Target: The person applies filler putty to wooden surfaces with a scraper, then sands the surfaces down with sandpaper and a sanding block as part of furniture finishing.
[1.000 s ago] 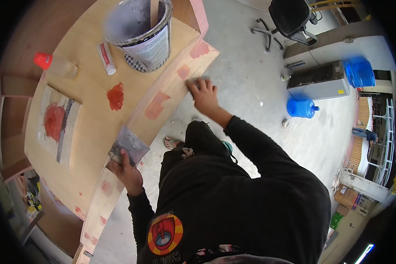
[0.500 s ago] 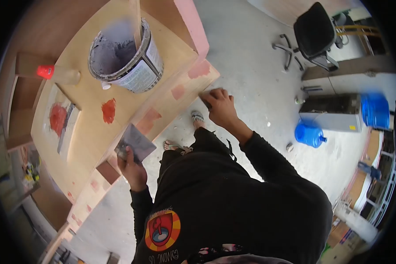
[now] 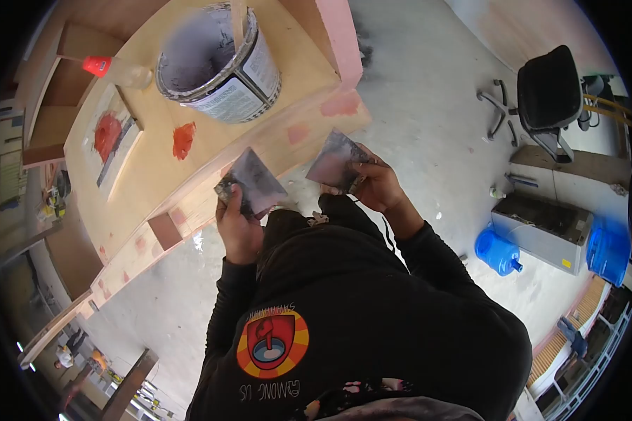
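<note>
My left hand (image 3: 240,233) grips a square, grey metal putty scraper (image 3: 257,181), thumb on its face and the blade pointing up. A second such scraper (image 3: 335,160) is pinched in my right hand (image 3: 385,185), tilted toward the first; a small gap separates the two blades. Both are held in front of my waist, over the near edge of a pale wooden piece (image 3: 274,151) with pinkish filler patches. On its top lie a red filler smear (image 3: 183,141) and a small board (image 3: 125,153) carrying more red filler.
A putty bucket (image 3: 235,98) with a stick (image 3: 239,28) in it stands on the wood, near a red-capped bottle (image 3: 135,75). To the right are a black office chair (image 3: 551,91), a blue water jug (image 3: 497,251) and a grey metal box (image 3: 548,228).
My right hand has come back from the wood's right edge toward my left, its scraper now face-on. My left hand has shifted slightly right and up. The view has shifted.
</note>
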